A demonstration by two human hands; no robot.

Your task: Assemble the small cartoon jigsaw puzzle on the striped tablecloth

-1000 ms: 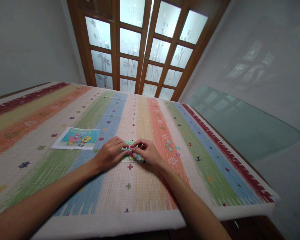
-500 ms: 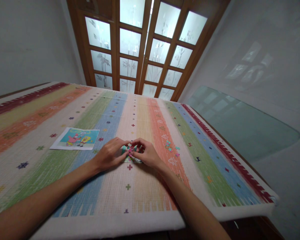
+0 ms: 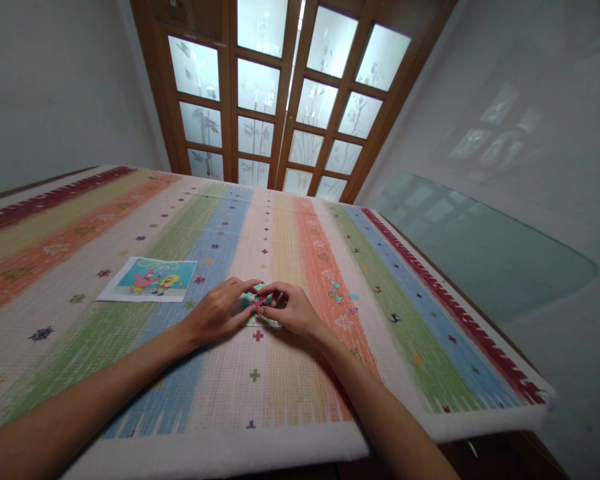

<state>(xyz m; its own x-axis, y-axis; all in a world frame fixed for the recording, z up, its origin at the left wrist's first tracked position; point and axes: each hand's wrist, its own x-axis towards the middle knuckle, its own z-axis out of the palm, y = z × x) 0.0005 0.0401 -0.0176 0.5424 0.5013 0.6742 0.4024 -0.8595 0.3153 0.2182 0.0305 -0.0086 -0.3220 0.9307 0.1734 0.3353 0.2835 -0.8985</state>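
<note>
Hands meet mid-bench — left hand [image 3: 220,311] and right hand [image 3: 290,309] pinch small puzzle pieces [image 3: 261,308] into a partly built cluster. Loose pieces [image 3: 341,291] lie right, reference picture [image 3: 153,279] left — most assembly looks undone.

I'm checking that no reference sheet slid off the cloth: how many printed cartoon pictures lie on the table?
1. The cartoon picture lies flat on the striped tablecloth, left of the left hand. The small puzzle between both hands is mostly hidden; the right hand covers part.
</note>
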